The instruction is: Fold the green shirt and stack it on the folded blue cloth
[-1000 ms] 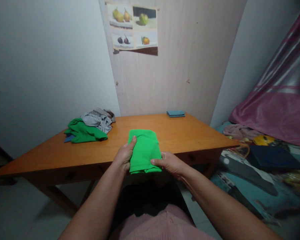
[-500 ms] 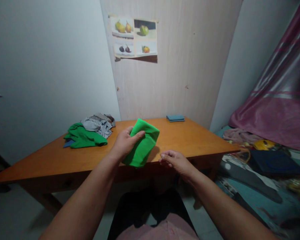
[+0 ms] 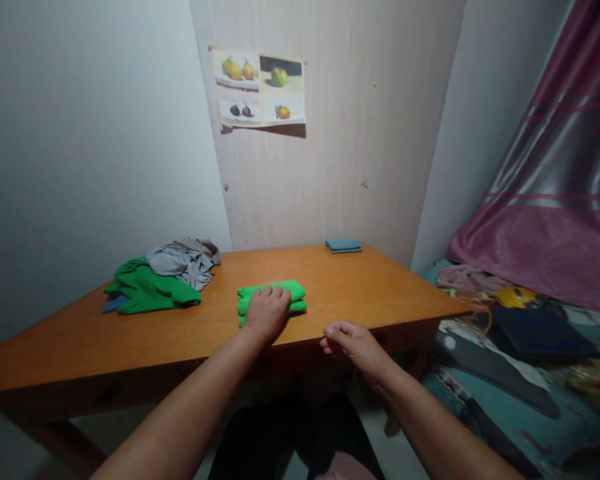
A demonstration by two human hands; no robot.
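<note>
Cloth (image 3: 297,291) under left hand (image 3: 267,313)

A bright green, soft fabric cloth (image 3: 295,291), folded into a compact, roughly rectangular bundle, lies on the orange-brown wooden bench (image 3: 360,287), near its front edge. Its longer side runs roughly along that edge. Stacked layers and slight creases show at the right end; the middle of its near side is hidden.

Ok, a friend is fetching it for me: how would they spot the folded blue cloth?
Find the wooden table, then its far edge, below and right of the fruit poster. The folded blue cloth lies there, apart from the crumpled pile and the bright green cloth under the left hand.
</note>
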